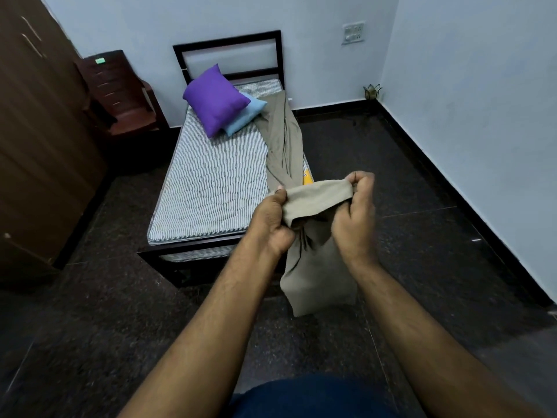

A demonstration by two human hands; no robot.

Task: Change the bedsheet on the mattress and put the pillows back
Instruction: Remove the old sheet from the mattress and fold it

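Note:
A striped bare mattress (211, 182) lies on a dark bed frame (229, 45). A purple pillow (214, 99) rests on a light blue pillow (245, 116) near the headboard. A khaki bedsheet (284, 140) trails bunched along the mattress's right edge and down past the foot. My left hand (272, 220) and my right hand (354, 215) each grip the sheet's near end, stretching a band of it (316, 197) between them, just beyond the foot of the bed. More of the sheet hangs below my hands.
A dark wooden chair (120, 92) stands left of the bed, beside a brown wardrobe (39, 131). A dark speckled floor (391, 164) surrounds the bed. A small ornament (372, 92) sits in the far right corner, and a switch panel (353, 33) is on the wall.

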